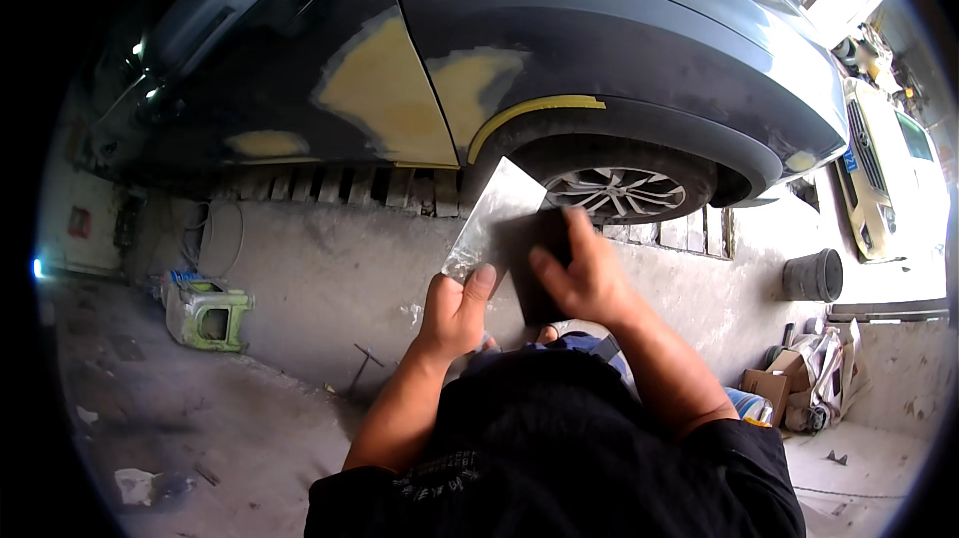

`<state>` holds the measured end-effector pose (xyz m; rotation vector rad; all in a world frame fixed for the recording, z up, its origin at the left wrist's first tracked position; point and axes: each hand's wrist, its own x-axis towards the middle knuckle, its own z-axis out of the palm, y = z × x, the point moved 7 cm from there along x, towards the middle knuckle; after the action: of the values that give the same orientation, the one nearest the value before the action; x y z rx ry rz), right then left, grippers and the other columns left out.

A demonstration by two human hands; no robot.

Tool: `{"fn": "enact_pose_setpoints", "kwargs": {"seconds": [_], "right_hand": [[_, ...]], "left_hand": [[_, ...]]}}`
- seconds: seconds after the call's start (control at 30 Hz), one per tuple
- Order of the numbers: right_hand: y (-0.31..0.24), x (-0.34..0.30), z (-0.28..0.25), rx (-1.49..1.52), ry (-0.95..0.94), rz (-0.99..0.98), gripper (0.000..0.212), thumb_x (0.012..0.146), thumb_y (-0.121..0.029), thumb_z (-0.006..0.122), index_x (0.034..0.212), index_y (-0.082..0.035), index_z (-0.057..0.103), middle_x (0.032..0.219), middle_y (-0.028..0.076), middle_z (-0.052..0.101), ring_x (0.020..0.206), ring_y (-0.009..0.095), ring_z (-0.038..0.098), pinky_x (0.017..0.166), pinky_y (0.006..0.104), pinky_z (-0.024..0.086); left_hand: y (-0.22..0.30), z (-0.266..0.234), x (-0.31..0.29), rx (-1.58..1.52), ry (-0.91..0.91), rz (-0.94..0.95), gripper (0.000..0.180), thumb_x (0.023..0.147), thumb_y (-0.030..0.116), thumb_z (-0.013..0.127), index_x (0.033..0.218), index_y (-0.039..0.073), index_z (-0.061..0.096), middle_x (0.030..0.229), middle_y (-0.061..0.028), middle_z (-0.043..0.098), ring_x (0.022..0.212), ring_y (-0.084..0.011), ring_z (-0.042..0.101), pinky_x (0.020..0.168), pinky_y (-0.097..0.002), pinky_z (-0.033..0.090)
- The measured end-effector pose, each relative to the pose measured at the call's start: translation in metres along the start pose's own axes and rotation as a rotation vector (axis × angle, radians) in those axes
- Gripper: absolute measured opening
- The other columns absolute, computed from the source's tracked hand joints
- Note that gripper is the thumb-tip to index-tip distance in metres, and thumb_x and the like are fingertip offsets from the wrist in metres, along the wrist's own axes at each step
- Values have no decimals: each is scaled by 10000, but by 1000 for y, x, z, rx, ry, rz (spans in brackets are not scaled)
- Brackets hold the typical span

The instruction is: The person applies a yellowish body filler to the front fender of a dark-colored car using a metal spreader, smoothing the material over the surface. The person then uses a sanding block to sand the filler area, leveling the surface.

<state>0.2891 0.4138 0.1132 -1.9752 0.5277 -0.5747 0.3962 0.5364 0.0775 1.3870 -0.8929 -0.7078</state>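
My left hand (457, 313) is closed on the lower end of a shiny, flat, silver plate (499, 203), with the thumb across its face. My right hand (591, 273) grips a dark, flat, rectangular sheet (529, 253), blurred by motion. The sheet overlaps the plate's right side; whether they touch I cannot tell. Both are held in front of a dark grey car (659, 78). Yellowish filler patches cover part of its door (385, 88) and fender (475, 88). Yellow tape (539, 106) runs along the wheel arch.
The car's front wheel (619, 193) is just beyond my hands. A green-stained stool (208, 313) lies to the left, near a T-shaped tool (368, 358) on the floor. On the right are a dark bucket (811, 276), cardboard boxes (769, 388) and a pale car (874, 188).
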Motion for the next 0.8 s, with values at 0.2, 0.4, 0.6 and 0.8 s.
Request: {"fn": "enact_pose_setpoints", "kwargs": {"seconds": [0.2,0.4,0.6,0.8], "right_hand": [[-2,-2,-4,-3,60,-65,314,843,-110,640,1076,8,466,739,191,630,663,360,649,566,381,493],[-19,-13,7,-58,55,-241,340,832,-106,659,1071,26,457,712,187,624,612,357,636,521,377,480],[-20,-22,21,-62,-38,-200,388,823,-95,667,1143,1,469,768,214,633,722,374,661,608,404,502],[-1,-1,2,-100,-15,15,377,835,-97,644,1139,14,450,776,206,644,721,357,668,600,400,504]], "left_hand": [[1,-3,-1,70,21,88,320,994,242,465,1135,-27,567,636,37,453,592,-60,396,521,-252,349],[5,-4,4,160,35,141,308,997,241,450,887,-18,575,589,14,455,564,-83,388,488,-285,331],[17,-2,6,134,40,162,308,997,226,441,1019,-39,596,606,-7,484,569,-82,405,488,-278,336],[21,-3,6,194,41,214,317,994,227,448,1089,-47,576,652,-15,519,588,-94,444,510,-276,361]]}}
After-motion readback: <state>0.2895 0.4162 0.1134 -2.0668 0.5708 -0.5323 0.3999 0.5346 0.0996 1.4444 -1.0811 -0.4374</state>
